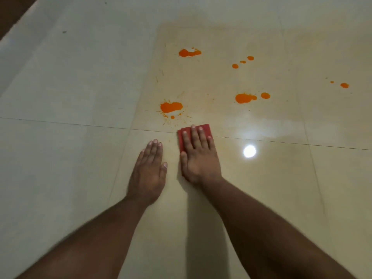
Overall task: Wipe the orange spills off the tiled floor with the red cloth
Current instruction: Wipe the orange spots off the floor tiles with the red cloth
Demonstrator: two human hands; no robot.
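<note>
A folded red cloth (203,128) lies flat on the glossy cream tiled floor (70,158), across a grout line. My right hand (198,156) presses on it with straight fingers, covering most of it. My left hand (150,168) rests flat on the bare tile just left of the cloth. Orange spills lie beyond the cloth: a splattered blot (171,107) just ahead and left, a blot (245,98) ahead and right with a drop (265,95) beside it, a far blot (189,52), small drops (242,62), and drops at the far right (344,85).
A faint yellowish smear (221,33) tints the tiles around the spills. A bright lamp reflection (249,151) glares on the floor right of the cloth. A dark brown edge (12,11) borders the floor at the top left corner.
</note>
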